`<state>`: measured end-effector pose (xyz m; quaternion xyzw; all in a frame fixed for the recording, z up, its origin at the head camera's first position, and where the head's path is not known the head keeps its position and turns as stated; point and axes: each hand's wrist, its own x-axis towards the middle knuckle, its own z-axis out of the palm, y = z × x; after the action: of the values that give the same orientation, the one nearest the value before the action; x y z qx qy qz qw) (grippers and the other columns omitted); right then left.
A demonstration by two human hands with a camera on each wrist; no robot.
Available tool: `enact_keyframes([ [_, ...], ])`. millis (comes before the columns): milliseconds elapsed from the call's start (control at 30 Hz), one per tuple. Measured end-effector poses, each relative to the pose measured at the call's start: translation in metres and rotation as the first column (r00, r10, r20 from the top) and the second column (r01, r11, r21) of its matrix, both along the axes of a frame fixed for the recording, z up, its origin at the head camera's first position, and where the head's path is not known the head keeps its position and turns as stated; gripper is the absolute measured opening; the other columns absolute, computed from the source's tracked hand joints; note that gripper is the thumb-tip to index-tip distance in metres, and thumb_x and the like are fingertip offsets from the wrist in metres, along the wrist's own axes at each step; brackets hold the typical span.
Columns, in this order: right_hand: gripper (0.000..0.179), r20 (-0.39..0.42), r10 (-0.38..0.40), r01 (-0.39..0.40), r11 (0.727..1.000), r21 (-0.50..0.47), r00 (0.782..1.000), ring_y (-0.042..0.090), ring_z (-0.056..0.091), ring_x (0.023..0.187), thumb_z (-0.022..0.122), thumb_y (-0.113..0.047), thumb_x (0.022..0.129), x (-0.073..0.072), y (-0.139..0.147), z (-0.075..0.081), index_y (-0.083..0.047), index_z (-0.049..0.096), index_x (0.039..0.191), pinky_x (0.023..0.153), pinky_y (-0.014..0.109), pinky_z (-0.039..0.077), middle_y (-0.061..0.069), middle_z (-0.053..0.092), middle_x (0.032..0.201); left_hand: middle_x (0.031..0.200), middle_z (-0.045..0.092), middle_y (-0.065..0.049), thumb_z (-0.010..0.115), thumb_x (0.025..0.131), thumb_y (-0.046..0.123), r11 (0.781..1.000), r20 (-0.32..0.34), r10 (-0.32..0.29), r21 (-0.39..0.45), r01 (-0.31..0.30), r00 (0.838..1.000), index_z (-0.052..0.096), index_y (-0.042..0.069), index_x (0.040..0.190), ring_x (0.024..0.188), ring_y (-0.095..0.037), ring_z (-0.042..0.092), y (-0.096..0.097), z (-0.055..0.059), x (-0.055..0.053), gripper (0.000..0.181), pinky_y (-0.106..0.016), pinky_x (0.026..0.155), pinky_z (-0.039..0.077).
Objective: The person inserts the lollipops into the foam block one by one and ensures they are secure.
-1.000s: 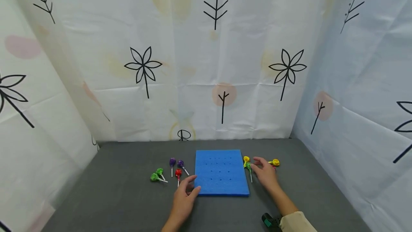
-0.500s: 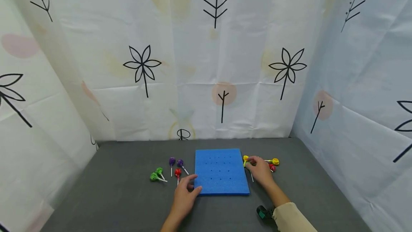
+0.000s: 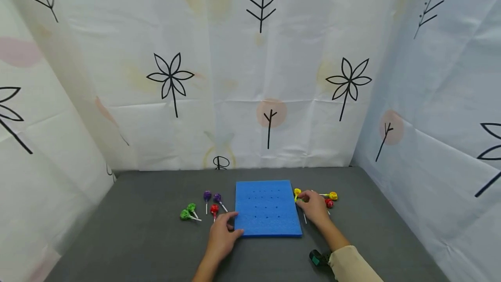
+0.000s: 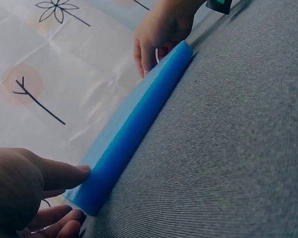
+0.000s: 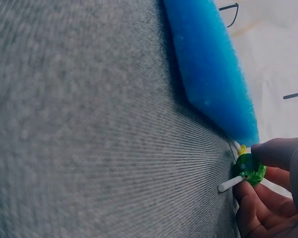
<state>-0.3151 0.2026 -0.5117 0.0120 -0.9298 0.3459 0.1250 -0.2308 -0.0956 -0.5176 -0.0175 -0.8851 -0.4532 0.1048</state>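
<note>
In the head view a blue foam board with rows of small holes lies flat on the table. My left hand rests at its left edge, thumb and fingers spread apart; the left wrist view shows the thumb touching the board. To the board's right, my right hand pinches a green lollipop by its wrapped head, its white stick pointing out. Beside that hand lie a yellow lollipop, another yellow lollipop and a red lollipop, the last partly hidden.
Left of the board lie two green lollipops, two purple lollipops and a red lollipop. A dark wrist device sits by the right sleeve. Patterned white cloth walls the grey table.
My right hand has moved slightly left and its fingers have come together on the green lollipop. The red lollipop on the right has come into fuller view. My left hand stays at the board's edge.
</note>
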Motion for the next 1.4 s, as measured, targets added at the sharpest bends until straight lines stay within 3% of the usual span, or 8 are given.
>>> enact_keyframes([
  [167,0.013,0.003,0.002,-0.002,1.0,-0.002,1.0,0.023,0.057,0.077,0.074,-0.01,0.083,0.001,-0.002,0.004,-0.005,0.07,0.093,0.072,0.043,0.047,0.006,0.062,0.085,0.1,0.063,-0.008,0.085,0.072,0.011,1.0,0.008,-0.025,-0.002,0.025,1.0,0.068,0.004,0.116,0.08,-0.017,0.058,-0.004,-0.001,0.001,0.048,-0.035,0.068,0.046],
  [533,0.016,-0.026,0.03,-0.031,0.998,-0.056,0.999,0.025,0.058,0.082,0.07,-0.01,0.085,-0.006,-0.001,0.024,-0.003,0.071,0.1,0.072,0.044,0.048,0.009,0.062,0.092,0.095,0.063,-0.005,0.085,0.073,0.013,1.0,0.02,-0.021,-0.003,0.021,1.0,0.068,0.005,0.116,0.08,-0.017,0.058,-0.007,0.0,0.001,0.047,-0.036,0.067,0.044],
  [1033,0.017,-0.102,0.129,-0.143,0.98,-0.137,0.986,0.027,0.063,0.085,0.069,-0.008,0.09,-0.017,-0.013,0.055,-0.003,0.067,0.105,0.066,0.037,0.052,0.011,0.062,0.101,0.092,0.062,-0.005,0.084,0.073,0.011,1.0,0.031,-0.005,0.001,0.005,1.0,0.068,0.005,0.117,0.08,-0.017,0.057,-0.003,-0.001,0.001,0.047,-0.036,0.068,0.045],
  [1233,0.021,-0.1,0.152,-0.168,0.969,-0.178,0.983,0.028,0.064,0.09,0.067,-0.008,0.092,-0.022,-0.021,0.06,-0.001,0.064,0.112,0.069,0.039,0.053,0.012,0.064,0.106,0.092,0.062,-0.006,0.084,0.073,0.01,1.0,0.015,-0.016,0.009,0.015,1.0,0.068,0.003,0.117,0.08,-0.018,0.056,-0.003,-0.003,0.001,0.048,-0.036,0.068,0.045],
  [1400,0.021,-0.148,0.139,-0.166,0.968,-0.189,0.979,0.028,0.064,0.092,0.067,-0.009,0.092,-0.027,-0.028,0.058,-0.001,0.065,0.111,0.073,0.043,0.053,0.013,0.065,0.106,0.093,0.062,-0.006,0.084,0.073,0.01,1.0,0.02,-0.008,0.006,0.008,1.0,0.068,0.003,0.117,0.08,-0.017,0.056,-0.003,-0.002,0.001,0.047,-0.036,0.068,0.045],
])
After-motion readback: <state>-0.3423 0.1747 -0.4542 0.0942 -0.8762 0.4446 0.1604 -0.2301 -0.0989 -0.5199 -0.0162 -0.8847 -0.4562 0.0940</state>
